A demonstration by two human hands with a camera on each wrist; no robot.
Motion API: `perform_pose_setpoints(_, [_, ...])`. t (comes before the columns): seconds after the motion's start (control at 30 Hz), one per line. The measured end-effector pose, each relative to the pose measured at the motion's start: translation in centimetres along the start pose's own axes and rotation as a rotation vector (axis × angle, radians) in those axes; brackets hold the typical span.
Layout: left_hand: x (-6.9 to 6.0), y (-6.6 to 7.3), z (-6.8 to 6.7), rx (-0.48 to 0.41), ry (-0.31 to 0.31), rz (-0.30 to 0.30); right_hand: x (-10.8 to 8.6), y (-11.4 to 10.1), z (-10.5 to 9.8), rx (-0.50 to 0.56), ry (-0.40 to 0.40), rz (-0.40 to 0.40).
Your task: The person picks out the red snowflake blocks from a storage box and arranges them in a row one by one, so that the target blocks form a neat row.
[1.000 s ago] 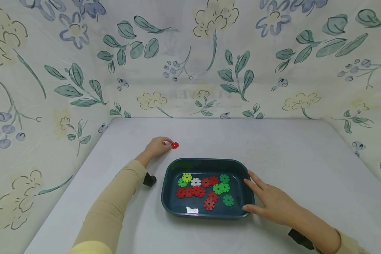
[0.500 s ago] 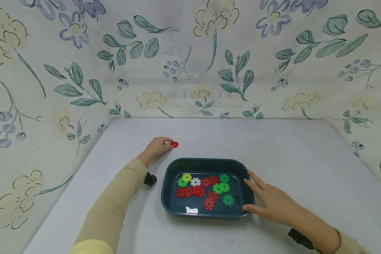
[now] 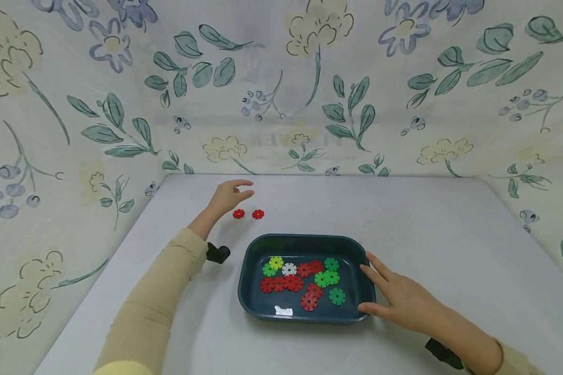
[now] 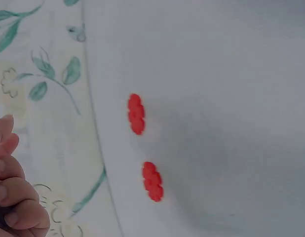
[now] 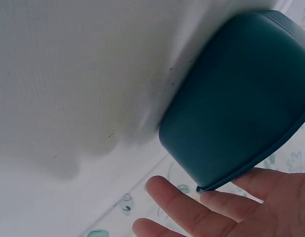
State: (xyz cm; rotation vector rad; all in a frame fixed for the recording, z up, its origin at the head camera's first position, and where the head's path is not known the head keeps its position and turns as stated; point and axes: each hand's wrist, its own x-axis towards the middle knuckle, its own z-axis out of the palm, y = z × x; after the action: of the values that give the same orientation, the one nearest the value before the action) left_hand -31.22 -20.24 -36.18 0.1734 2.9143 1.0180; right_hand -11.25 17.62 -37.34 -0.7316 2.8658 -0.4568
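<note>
Two red snowflake building discs, one on the left [image 3: 239,214] and one on the right [image 3: 258,214], lie side by side on the table, slightly apart. Just beyond the left disc is my left hand [image 3: 226,198], raised, thumb and forefinger spread with nothing between them. In the left wrist view its fingers [image 4: 21,192] show at the left edge, away from both discs. My right hand [image 3: 401,299] rests on the right rim of a dark teal tray [image 3: 305,315], fingers mostly straight. Inside the tray are several notched discs: red ones [image 3: 293,283], green ones [image 3: 337,296], a white disc [image 3: 289,269] and a yellow disc [image 3: 276,262].
The white table [image 3: 427,219] extends behind and to both sides of the tray. Flower-printed cloth [image 3: 281,94] encloses it at the back and sides. A black wrist-worn piece [image 3: 218,253] shows under the left wrist, left of the tray.
My left hand has let go of the red discs and moved up and back, leaving both on the table. The right hand and the tray have stayed in place.
</note>
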Motion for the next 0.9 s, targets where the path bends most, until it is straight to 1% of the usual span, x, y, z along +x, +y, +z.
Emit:
perform_pose_setpoints(0.07, [-0.4, 1.1, -0.5, -0.016, 0.022, 0.039, 0.0, 0.0, 0.0, -0.001, 0.001, -0.001])
perform_pose_setpoints(0.13, [-0.8, 2.2, -0.8, -0.026, 0.031, 0.08, -0.1, 0.0, 0.0, -0.003, 0.004, -0.002])
perform_pose_setpoints(0.2, [-1.3, 3.4, -0.9, -0.037, 0.028, 0.118, -0.1, -0.1, 0.0, -0.003, 0.002, 0.001])
perform_pose_setpoints(0.27, [-1.8, 4.5, -0.8, -0.037, 0.011, 0.164, -0.1, -0.1, 0.0, -0.002, 0.001, 0.001])
perform_pose_setpoints(0.4, [-3.0, 6.7, -0.2, -0.037, -0.063, 0.26, -0.1, 0.0, 0.1, 0.007, -0.002, 0.009])
perform_pose_setpoints(0.53, [-4.0, 8.3, 0.5, -0.055, -0.146, 0.327, 0.0, 0.0, 0.1, 0.01, 0.004, 0.01])
perform_pose_setpoints(0.73, [-5.6, 10.1, 1.9, -0.042, -0.263, 0.437, -0.1, 0.0, 0.2, 0.01, 0.0, 0.006])
perform_pose_setpoints(0.9, [-6.4, 11.1, 3.2, 0.018, -0.379, 0.495, 0.0, 0.0, 0.2, 0.016, -0.013, 0.014])
